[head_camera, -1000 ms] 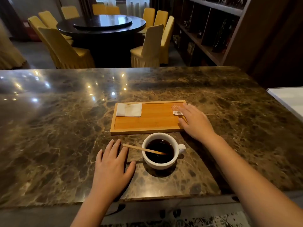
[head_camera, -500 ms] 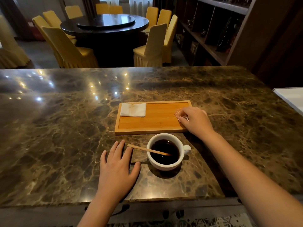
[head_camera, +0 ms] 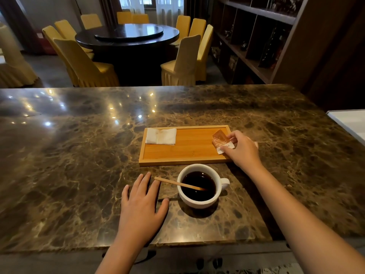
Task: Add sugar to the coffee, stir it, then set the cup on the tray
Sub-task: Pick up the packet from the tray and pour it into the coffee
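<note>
A white cup [head_camera: 199, 202] of black coffee stands on the marble counter just in front of the wooden tray [head_camera: 183, 161], handle to the right. A wooden stir stick [head_camera: 177, 183] leans in the coffee, its free end pointing left. My right hand [head_camera: 242, 150] pinches a brown sugar packet [head_camera: 220, 140] and holds it tilted up over the tray's right end. My left hand [head_camera: 141, 206] lies flat on the counter left of the cup, fingers spread, holding nothing; its fingertips are near the stick's end.
A folded white napkin [head_camera: 161, 136] lies in the tray's far left corner. The marble counter [head_camera: 79, 165] stretches wide left and beyond. A white surface [head_camera: 349, 121] adjoins at the right. Behind stand a round dark table, yellow chairs and dark shelves.
My right hand has closed on the sugar packet and lifted it off the tray's right end. My left hand and the cup have stayed in place.
</note>
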A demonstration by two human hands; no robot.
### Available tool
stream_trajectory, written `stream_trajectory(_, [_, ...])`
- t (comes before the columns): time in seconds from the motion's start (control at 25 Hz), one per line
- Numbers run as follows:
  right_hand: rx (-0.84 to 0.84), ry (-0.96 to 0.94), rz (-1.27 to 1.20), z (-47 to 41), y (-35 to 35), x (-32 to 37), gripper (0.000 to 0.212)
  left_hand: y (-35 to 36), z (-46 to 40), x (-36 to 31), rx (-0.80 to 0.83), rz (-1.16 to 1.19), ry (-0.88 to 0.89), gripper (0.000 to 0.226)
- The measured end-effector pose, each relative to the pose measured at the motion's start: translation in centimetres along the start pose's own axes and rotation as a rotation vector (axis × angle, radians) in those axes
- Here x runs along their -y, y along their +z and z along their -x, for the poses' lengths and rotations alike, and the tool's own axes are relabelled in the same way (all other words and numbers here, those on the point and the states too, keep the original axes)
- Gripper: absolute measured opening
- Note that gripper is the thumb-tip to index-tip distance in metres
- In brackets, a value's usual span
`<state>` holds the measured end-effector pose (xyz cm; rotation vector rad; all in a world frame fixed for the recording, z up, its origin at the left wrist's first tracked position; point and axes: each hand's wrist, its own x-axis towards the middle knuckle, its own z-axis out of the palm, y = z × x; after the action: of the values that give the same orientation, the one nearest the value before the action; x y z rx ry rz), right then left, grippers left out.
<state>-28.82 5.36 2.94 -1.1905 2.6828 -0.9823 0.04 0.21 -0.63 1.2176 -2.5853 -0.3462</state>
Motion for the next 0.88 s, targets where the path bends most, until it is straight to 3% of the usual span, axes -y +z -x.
stream_trajectory(0.2, [-0.045, 0.107, -0.416, 1.3, -1.4, 0.0, 0.015, 0.0, 0.0, 0.1, -0.010, 0.015, 0.006, 0.055])
stream_trajectory(0.36, [0.019, 0.241, -1.152, 3.1, -3.4, 0.3, 0.013, 0.2, 0.1, 0.2, -0.017, 0.012, 0.008, 0.056])
stream_trajectory(0.44, [0.085, 0.239, -1.338, 4.1, -4.2, 0.4, 0.017, 0.2, 0.0, 0.2, -0.019, 0.017, 0.011, 0.056])
stream_trajectory(0.6, [0.151, 0.166, -1.215, 5.5, -4.8, 1.0, 0.017, 0.2, 0.1, 0.2, -0.026, 0.019, 0.014, 0.056])
stream_trajectory(0.88, [0.140, -0.091, -0.630, 6.5, -6.1, 2.4, 0.009, 0.2, 0.0, 0.3, -0.028, 0.010, 0.016, 0.056])
